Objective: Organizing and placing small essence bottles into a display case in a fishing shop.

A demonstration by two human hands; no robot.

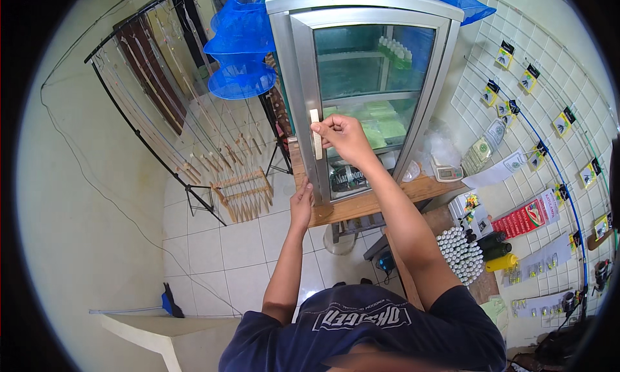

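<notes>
A glass-fronted metal cabinet [294, 55] stands in front of me. A pale bar-shaped door handle [316, 149] runs upright along the left side of its door. My right hand [345, 138] is closed on this handle, thumb on its face. Lower down, my left hand [301, 206] rests by the cabinet's lower left corner, at the edge of the wooden tabletop [345, 210], its fingers stretched upward and holding nothing I can see. Through the glass show green packs [381, 126], a dark printed bag [349, 178] and small green bottles [395, 52]. The door looks closed.
Blue mesh nets [239, 49] hang left of the cabinet, near a black rack [145, 136] of hanging lines with wooden handles. On the right are a small scale [447, 172], many white-capped bottles [460, 256] and a white wall grid [516, 107] with small packets.
</notes>
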